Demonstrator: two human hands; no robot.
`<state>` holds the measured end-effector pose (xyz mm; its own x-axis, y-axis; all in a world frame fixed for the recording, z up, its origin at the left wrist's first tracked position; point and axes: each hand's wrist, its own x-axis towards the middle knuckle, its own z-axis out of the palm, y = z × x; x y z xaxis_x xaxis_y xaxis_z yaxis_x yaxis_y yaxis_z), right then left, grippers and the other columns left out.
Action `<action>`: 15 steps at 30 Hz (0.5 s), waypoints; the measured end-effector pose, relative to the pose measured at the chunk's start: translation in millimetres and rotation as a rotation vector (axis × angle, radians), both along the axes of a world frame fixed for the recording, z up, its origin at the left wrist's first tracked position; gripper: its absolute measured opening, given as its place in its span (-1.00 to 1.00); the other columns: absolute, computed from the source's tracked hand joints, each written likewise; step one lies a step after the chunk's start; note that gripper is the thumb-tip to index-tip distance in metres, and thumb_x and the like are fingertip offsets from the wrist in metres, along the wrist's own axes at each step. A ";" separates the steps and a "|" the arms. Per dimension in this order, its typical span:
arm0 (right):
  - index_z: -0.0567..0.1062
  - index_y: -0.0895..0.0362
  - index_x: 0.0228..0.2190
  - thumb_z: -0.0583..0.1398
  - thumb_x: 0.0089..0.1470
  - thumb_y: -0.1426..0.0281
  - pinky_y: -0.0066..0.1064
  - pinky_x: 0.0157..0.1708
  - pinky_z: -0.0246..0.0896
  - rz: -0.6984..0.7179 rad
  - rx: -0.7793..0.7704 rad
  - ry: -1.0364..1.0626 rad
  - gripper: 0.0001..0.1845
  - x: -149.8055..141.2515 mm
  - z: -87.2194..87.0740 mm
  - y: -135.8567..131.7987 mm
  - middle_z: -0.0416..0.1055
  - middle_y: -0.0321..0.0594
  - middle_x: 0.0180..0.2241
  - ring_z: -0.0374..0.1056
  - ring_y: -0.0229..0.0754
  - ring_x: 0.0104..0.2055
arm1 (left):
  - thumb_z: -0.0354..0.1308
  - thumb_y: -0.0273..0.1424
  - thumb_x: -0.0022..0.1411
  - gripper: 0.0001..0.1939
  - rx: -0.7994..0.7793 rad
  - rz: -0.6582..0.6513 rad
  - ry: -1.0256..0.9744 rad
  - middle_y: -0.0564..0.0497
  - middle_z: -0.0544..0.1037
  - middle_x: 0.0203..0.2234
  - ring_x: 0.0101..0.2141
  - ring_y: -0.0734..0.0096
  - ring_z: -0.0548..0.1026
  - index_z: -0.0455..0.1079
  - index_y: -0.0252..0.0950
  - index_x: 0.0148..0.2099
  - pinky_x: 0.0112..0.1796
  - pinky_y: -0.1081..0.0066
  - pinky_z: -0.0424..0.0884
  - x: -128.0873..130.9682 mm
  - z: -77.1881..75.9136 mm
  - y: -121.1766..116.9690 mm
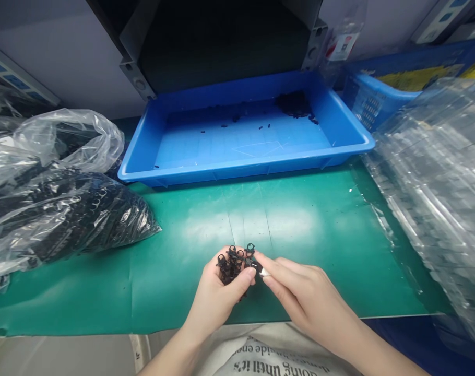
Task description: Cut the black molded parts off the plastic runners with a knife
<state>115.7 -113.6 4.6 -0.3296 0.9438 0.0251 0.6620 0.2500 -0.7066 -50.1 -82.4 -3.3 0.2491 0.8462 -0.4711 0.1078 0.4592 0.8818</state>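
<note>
Near the front edge of the table, my left hand (217,297) is closed around a bunch of small black plastic clips with ring-shaped ends (230,263). One more black clip (250,250) stands up between my two hands, by the left thumb. My right hand (300,284) pinches at this clip from the right with thumb and forefinger. A small white piece (264,272) shows at the right fingertips; I cannot tell what it is. The lower part of the bunch is hidden by my left fingers and palm.
A blue tray (237,169) with small black pieces (294,104) stands at the back. Clear bags of black parts (76,209) lie on the left. Stacked clear plastic trays (437,198) fill the right, near a blue basket (372,99) and a bottle (343,44).
</note>
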 end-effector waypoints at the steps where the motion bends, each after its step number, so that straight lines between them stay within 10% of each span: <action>1: 0.28 0.18 0.06 -0.09 0.22 0.41 -0.43 -0.62 0.09 -0.002 0.000 0.000 -0.59 -0.5 -0.2 -0.2 0.39 -0.22 -0.46 0.23 -0.24 -0.58 | 0.14 -0.33 0.08 -0.83 0.014 0.006 -0.004 0.16 0.34 -0.64 -0.67 0.66 0.17 0.31 -0.30 -0.28 -0.67 0.62 0.11 0.1 -1.3 -0.6; 15: 0.34 0.20 -0.01 -0.11 0.22 0.43 -0.45 -0.61 0.09 -0.077 0.116 -0.003 -0.62 -9.5 -7.6 -1.6 0.41 -0.21 -0.44 0.27 -0.25 -0.57 | 0.18 -0.30 0.01 -0.76 -0.074 0.191 -0.127 0.22 0.25 -0.73 -0.75 0.72 0.11 0.27 -0.33 -0.31 -0.72 0.65 0.04 10.6 -2.9 -6.2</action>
